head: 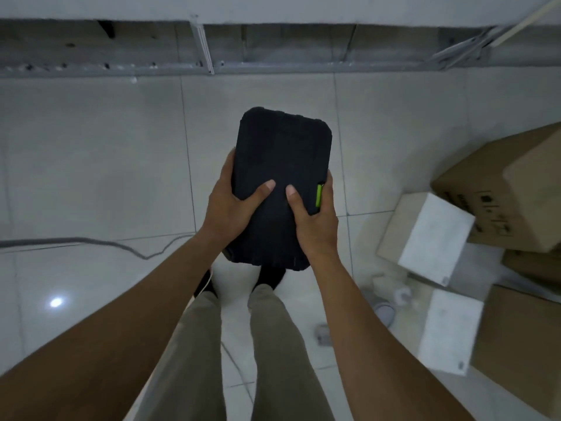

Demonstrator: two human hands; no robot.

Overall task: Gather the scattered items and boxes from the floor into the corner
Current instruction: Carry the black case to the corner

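Note:
A black ribbed hard case (282,153) with a green latch on its right side is held flat in the air above the tiled floor, in front of my legs. My left hand (233,205) grips its left edge with the thumb laid on top. My right hand (312,217) grips its right edge by the green latch, thumb on top as well. Cardboard boxes (510,189) are piled at the right, with two smaller boxes (425,235) with white faces in front of them.
A grey cable (100,243) runs over the floor at the left. Small white and grey bits of litter (391,302) lie near the boxes at the right. The base of an unfinished wall (212,53) with a metal track spans the far side.

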